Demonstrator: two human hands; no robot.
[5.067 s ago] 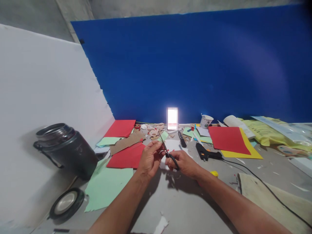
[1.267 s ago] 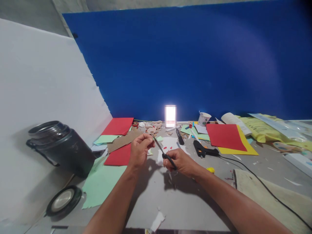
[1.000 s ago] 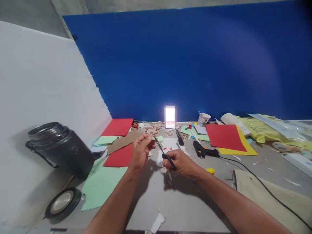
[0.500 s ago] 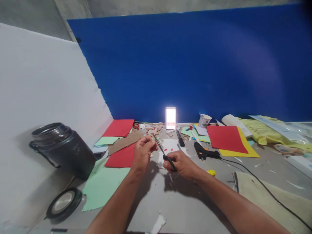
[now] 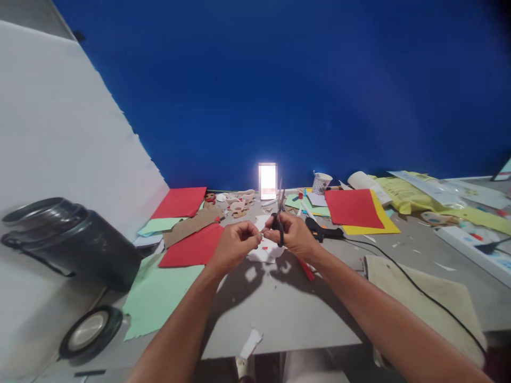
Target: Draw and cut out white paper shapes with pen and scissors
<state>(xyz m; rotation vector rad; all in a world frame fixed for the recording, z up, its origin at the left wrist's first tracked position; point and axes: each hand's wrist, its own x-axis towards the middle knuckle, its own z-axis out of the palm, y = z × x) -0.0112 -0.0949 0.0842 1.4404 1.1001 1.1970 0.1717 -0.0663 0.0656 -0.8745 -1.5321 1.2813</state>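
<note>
Scissors with black handles (image 5: 278,230) are held in my right hand (image 5: 296,235), their blades pointing up and away from me. My left hand (image 5: 238,244) is closed in a pinch on a small pale piece (image 5: 261,237), too small to make out clearly. The fingertips of both hands meet around this piece, or nearly touch. Below the hands lies a white sheet of paper (image 5: 263,256) with small red bits (image 5: 265,248) on it. A red strip-like object (image 5: 306,269) lies under my right wrist, partly hidden.
A black glue gun (image 5: 319,230) with a cord lies to the right, near red paper (image 5: 353,207) and a cloth (image 5: 423,298). At left are a dark flask (image 5: 91,244), its lid (image 5: 90,330), green paper (image 5: 159,298) and cardboard (image 5: 194,226). A lit screen (image 5: 268,181) stands behind.
The scissors have turned from pointing left toward my left fingers to pointing upward. My hands have come together, fingertips at the small piece. The view has tilted down, showing the table's front edge.
</note>
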